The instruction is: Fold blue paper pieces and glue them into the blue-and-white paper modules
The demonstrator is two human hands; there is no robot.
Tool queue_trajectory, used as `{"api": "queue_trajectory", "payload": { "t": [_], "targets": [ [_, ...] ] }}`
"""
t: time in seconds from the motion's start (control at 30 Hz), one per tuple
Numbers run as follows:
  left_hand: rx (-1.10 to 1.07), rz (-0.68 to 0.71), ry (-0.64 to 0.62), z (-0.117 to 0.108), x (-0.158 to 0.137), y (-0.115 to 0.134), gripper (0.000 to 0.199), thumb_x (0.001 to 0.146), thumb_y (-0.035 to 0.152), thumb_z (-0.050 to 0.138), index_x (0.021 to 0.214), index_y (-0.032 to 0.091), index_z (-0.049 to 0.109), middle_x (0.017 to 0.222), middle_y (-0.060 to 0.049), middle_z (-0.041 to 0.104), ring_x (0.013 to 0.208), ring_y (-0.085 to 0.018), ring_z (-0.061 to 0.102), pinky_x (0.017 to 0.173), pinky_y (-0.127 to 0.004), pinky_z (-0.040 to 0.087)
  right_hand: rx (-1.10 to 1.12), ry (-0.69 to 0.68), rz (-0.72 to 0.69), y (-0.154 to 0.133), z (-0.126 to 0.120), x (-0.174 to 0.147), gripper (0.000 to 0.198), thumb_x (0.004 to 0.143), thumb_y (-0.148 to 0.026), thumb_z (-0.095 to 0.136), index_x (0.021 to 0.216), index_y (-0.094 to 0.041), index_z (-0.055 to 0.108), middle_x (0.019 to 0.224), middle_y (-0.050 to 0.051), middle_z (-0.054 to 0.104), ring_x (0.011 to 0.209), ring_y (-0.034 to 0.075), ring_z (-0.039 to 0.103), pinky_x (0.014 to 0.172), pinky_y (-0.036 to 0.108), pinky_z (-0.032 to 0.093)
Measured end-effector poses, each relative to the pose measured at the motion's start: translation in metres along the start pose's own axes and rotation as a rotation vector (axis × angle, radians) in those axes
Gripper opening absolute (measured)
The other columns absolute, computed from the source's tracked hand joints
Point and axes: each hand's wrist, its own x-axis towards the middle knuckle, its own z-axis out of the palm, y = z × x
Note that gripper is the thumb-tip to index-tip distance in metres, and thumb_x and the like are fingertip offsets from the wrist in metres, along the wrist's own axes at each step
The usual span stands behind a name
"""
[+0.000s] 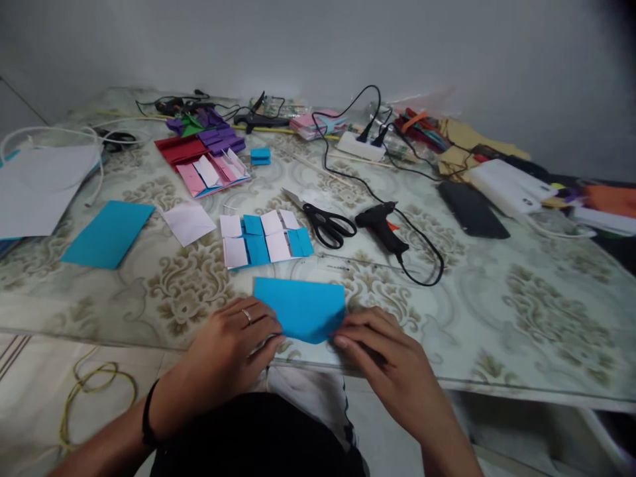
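Note:
A sheet of blue paper (301, 306) lies at the table's front edge, its near corners bent inward. My left hand (243, 338) pinches its near left corner between thumb and fingers. At the near right corner, my right hand (380, 341) is closed on the paper in the same way. Just beyond the sheet sits a folded piece of white and blue paper (257, 249) with several flaps. Black-handled scissors (325, 222) lie behind it, pointing away to the left. A black glue gun (382, 228) rests on its side to their right.
Another blue sheet (109, 235) and a white paper square (189, 222) lie at the left, near a stack of white paper (44, 185). Folded pink and red papers (211, 175), a white power strip (362, 147) with black cables, and a black phone-like slab (472, 209) are farther back.

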Motion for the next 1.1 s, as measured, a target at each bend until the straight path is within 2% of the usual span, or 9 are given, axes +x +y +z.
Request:
{"api": "queue_trajectory", "payload": {
  "t": [0.13, 0.33, 0.53, 0.73, 0.77, 0.83, 0.93, 1.0, 1.1],
  "targets": [
    [-0.005, -0.040, -0.011, 0.002, 0.007, -0.002, 0.008, 0.100, 0.019, 0.063, 0.103, 0.019, 0.070, 0.092, -0.004, 0.074, 0.088, -0.020, 0.068, 0.085, -0.036, 0.055, -0.010, -0.001, 0.020, 0.000, 0.000, 0.006, 0.009, 0.099, -0.020, 0.066, 0.095, -0.025, 0.073, 0.090, 0.003, 0.074, 0.088, 0.022, 0.067, 0.084, 0.040, 0.047],
    [0.034, -0.012, -0.035, 0.004, 0.015, -0.008, 0.020, 0.100, 0.012, 0.057, 0.107, 0.021, 0.073, 0.088, -0.004, 0.072, 0.087, -0.020, 0.067, 0.085, -0.036, 0.056, -0.016, 0.002, 0.107, 0.000, 0.001, 0.011, 0.009, 0.098, -0.025, 0.067, 0.105, -0.029, 0.072, 0.082, 0.000, 0.071, 0.075, 0.021, 0.063, 0.073, 0.037, 0.046],
    [0.067, 0.006, -0.070, 0.004, 0.017, -0.008, 0.033, 0.095, 0.003, 0.054, 0.116, 0.022, 0.070, 0.085, -0.003, 0.064, 0.085, -0.022, 0.061, 0.081, -0.038, 0.053, -0.020, -0.029, 0.126, -0.002, 0.000, 0.016, 0.012, 0.098, -0.022, 0.063, 0.096, -0.029, 0.073, 0.081, 0.000, 0.073, 0.074, 0.021, 0.065, 0.074, 0.038, 0.045],
    [0.120, -0.003, -0.082, 0.004, 0.016, -0.008, 0.041, 0.094, 0.000, 0.051, 0.120, 0.026, 0.070, 0.084, -0.004, 0.058, 0.079, -0.021, 0.056, 0.068, -0.036, 0.050, -0.054, -0.035, 0.133, -0.003, 0.003, 0.020, 0.011, 0.098, -0.021, 0.064, 0.099, -0.029, 0.071, 0.082, 0.000, 0.072, 0.074, 0.020, 0.065, 0.071, 0.036, 0.043],
    [0.134, 0.003, -0.068, 0.004, 0.015, -0.008, 0.042, 0.094, 0.000, 0.050, 0.121, 0.026, 0.070, 0.089, -0.005, 0.061, 0.083, -0.022, 0.059, 0.070, -0.037, 0.052, -0.059, -0.033, 0.135, -0.003, 0.003, 0.020, 0.010, 0.098, -0.021, 0.063, 0.099, -0.029, 0.071, 0.081, 0.000, 0.071, 0.074, 0.020, 0.064, 0.071, 0.036, 0.043],
    [0.148, 0.054, -0.058, 0.004, 0.013, -0.006, 0.044, 0.094, 0.000, 0.048, 0.125, 0.024, 0.068, 0.109, -0.009, 0.067, 0.105, -0.026, 0.064, 0.085, -0.043, 0.057, -0.066, -0.035, 0.141, -0.003, 0.003, 0.020, 0.010, 0.098, -0.022, 0.063, 0.100, -0.029, 0.071, 0.081, 0.000, 0.071, 0.074, 0.020, 0.065, 0.071, 0.036, 0.044],
    [0.157, 0.186, -0.129, 0.006, 0.009, -0.002, 0.043, 0.097, 0.005, 0.048, 0.134, 0.018, 0.065, 0.141, -0.011, 0.065, 0.137, -0.030, 0.056, 0.113, -0.052, 0.052, -0.075, -0.039, 0.152, -0.004, 0.003, 0.021, 0.009, 0.099, -0.025, 0.063, 0.101, -0.029, 0.070, 0.083, 0.000, 0.072, 0.074, 0.021, 0.065, 0.072, 0.037, 0.046],
    [0.162, 0.216, -0.186, 0.006, 0.006, 0.000, 0.044, 0.098, 0.011, 0.050, 0.140, 0.016, 0.062, 0.147, -0.012, 0.064, 0.139, -0.030, 0.057, 0.116, -0.052, 0.052, -0.085, -0.037, 0.168, -0.004, 0.003, 0.021, 0.008, 0.099, -0.027, 0.063, 0.103, -0.029, 0.070, 0.081, 0.000, 0.072, 0.070, 0.020, 0.064, 0.071, 0.037, 0.047],
    [0.178, 0.190, -0.211, 0.003, 0.005, 0.000, 0.045, 0.099, 0.016, 0.054, 0.143, 0.019, 0.061, 0.151, -0.010, 0.062, 0.139, -0.031, 0.059, 0.115, -0.054, 0.054, -0.096, -0.022, 0.203, -0.004, 0.003, 0.020, 0.010, 0.099, -0.031, 0.064, 0.107, -0.030, 0.070, 0.082, 0.001, 0.072, 0.066, 0.020, 0.063, 0.068, 0.036, 0.049]
  ]
}}
